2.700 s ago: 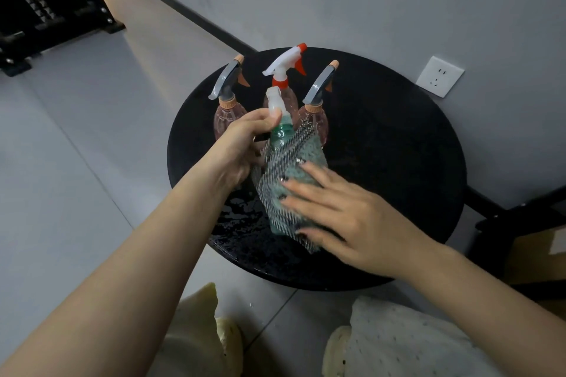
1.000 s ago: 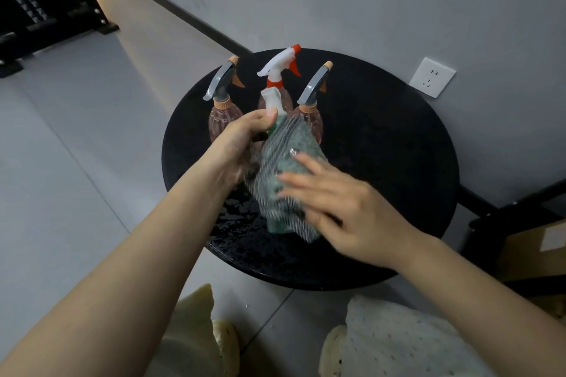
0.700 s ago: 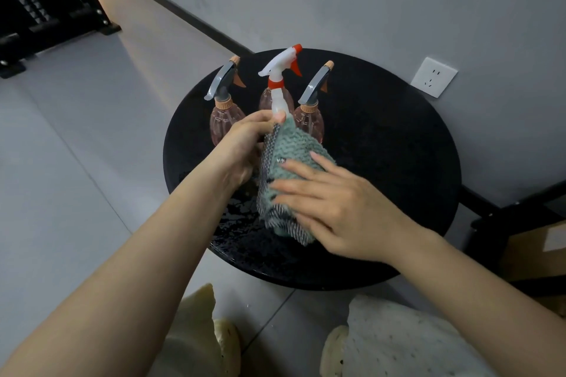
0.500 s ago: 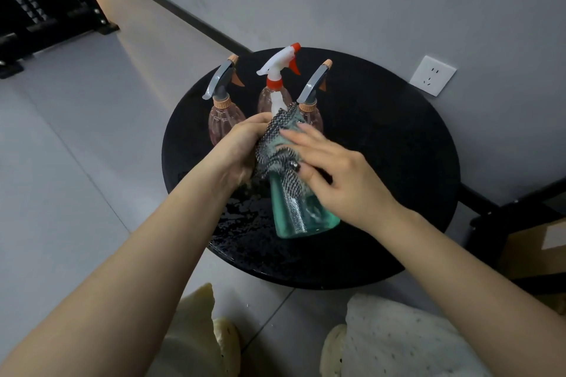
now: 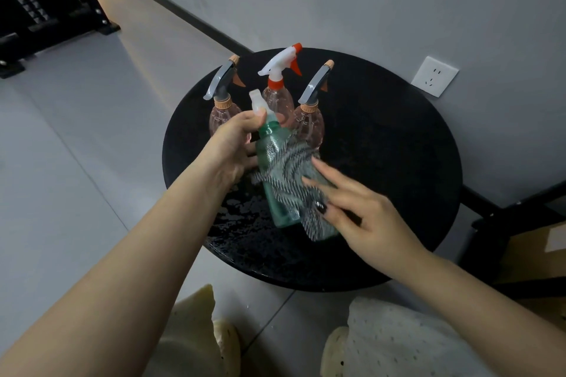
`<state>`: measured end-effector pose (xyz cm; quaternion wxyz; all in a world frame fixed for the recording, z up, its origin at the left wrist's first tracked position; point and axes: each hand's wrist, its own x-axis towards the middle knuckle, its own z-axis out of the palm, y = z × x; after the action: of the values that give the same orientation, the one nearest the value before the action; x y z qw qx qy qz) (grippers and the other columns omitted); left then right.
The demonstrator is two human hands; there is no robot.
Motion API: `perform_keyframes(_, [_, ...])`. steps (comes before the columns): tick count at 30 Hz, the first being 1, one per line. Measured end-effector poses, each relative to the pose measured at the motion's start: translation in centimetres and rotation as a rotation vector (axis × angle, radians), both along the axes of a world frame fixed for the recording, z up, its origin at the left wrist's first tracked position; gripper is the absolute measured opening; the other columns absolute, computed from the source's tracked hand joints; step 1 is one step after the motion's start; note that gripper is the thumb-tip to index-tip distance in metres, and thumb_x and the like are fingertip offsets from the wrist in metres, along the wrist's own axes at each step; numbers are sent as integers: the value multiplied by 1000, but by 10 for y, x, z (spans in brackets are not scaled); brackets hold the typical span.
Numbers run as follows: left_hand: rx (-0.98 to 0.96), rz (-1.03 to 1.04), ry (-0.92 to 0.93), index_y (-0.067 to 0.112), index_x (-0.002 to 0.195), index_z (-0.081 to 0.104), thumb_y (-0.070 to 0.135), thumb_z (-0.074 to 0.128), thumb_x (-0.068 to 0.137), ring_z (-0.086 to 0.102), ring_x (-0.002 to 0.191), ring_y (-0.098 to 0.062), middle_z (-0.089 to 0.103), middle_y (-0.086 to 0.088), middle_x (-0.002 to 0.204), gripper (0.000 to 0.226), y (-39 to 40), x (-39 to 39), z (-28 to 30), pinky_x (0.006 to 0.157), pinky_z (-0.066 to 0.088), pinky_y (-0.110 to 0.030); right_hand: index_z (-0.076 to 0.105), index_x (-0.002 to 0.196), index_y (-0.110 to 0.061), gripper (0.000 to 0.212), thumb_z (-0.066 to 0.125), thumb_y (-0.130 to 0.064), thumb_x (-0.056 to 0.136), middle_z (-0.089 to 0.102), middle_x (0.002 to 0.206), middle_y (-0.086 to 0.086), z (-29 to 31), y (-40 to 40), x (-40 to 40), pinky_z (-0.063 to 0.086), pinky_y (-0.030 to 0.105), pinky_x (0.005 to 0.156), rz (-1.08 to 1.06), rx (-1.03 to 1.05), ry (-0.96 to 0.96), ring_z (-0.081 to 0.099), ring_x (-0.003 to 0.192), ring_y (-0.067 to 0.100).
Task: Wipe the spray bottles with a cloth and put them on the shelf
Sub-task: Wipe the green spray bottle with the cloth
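Note:
My left hand (image 5: 233,147) grips a green spray bottle (image 5: 272,162) by its neck, just under the white head, and holds it tilted over the round black table (image 5: 382,162). My right hand (image 5: 352,211) presses a green-and-grey striped cloth (image 5: 294,180) against the bottle's right side and lower body, fingers spread over it. Behind them three pink spray bottles stand upright: one with a grey trigger at the left (image 5: 221,107), one with a white and red trigger in the middle (image 5: 277,92), one with a grey trigger at the right (image 5: 311,119).
Water drops lie on the table's near left part (image 5: 245,223). A black shelf frame (image 5: 46,0) stands on the floor at the far left. A wall socket (image 5: 434,76) sits on the wall behind the table. A cardboard box (image 5: 536,254) and dark frame are at the right.
My right hand has slid the cloth from the bottle's top down to its lower right side. The white spray head now shows again above my left hand.

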<state>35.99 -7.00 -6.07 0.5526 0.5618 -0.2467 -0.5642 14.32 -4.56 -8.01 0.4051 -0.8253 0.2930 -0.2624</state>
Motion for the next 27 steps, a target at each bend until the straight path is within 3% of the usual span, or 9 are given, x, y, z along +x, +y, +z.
perform_keyframes(4, [-1, -6, -5, 19, 79, 55, 23, 50, 93, 59, 67, -11, 58, 4, 81, 16, -1, 1, 1, 66, 51, -32, 41, 136, -28, 45, 45, -21, 92, 28, 149, -22, -8, 2, -10, 20, 15, 111, 78, -174, 74, 24, 140, 6])
perform_keyframes(9, [-8, -58, -38, 17, 85, 59, 17, 48, 91, 55, 70, -13, 59, 1, 80, 12, -3, -3, -5, 61, 47, -27, 45, 135, -29, 42, 48, -16, 95, 30, 148, -18, 7, -14, 19, 20, 13, 111, 27, -175, 100, 23, 140, 3])
perform_keyframes(11, [-17, -75, -49, 14, 88, 59, 5, 43, 88, 56, 65, -12, 60, 0, 76, 18, -4, -4, -6, 60, 49, -25, 50, 132, -25, 40, 49, -10, 96, 34, 145, -18, 14, -23, 31, 28, 8, 103, -42, -74, 53, 32, 131, -5])
perform_keyframes(13, [-26, -89, -31, 14, 83, 57, 2, 40, 89, 57, 58, -10, 59, 0, 74, 22, -3, -7, -5, 55, 50, -22, 55, 129, -21, 34, 49, -13, 96, 42, 138, -19, 19, -31, 40, 35, 12, 103, -138, 78, -9, 40, 120, -11])
perform_keyframes(17, [-71, -95, -1, 16, 85, 57, 13, 43, 93, 59, 64, -11, 59, 2, 80, 16, 2, -6, -2, 52, 53, -21, 56, 112, -45, 26, 47, -27, 96, 62, 114, -20, 17, -33, 42, 42, 33, 103, -199, 353, -66, 56, 110, 0])
perform_keyframes(20, [-117, -127, 32, 18, 88, 60, 20, 52, 89, 57, 72, -14, 61, 3, 83, 8, 2, -2, -2, 74, 52, -35, 49, 110, -50, 28, 58, -44, 85, 60, 120, -19, 12, -32, 29, 39, 35, 107, -75, 559, -125, 54, 117, 2])
perform_keyframes(22, [-150, -110, 103, 17, 91, 61, 23, 54, 82, 57, 78, -18, 60, 0, 89, 12, 2, -1, -2, 89, 47, -44, 46, 114, -47, 54, 74, -50, 68, 61, 118, -21, 7, -31, 21, 43, 27, 101, 9, 649, -99, 56, 112, -1])
perform_keyframes(24, [-183, -100, 137, 14, 98, 59, 22, 51, 84, 57, 83, -20, 58, -4, 95, 18, 3, -1, -2, 96, 43, -49, 46, 114, -38, 64, 77, -41, 58, 64, 110, -18, 3, -29, 18, 48, 19, 89, 53, 711, -101, 61, 103, -1])
perform_keyframes(27, [-181, -133, 135, 15, 101, 60, 26, 53, 86, 55, 90, -23, 56, -6, 99, 20, 2, -7, -1, 100, 40, -51, 49, 116, -29, 63, 77, -24, 60, 67, 105, -8, -2, -24, 19, 53, 23, 76, 45, 765, -215, 66, 98, 9])
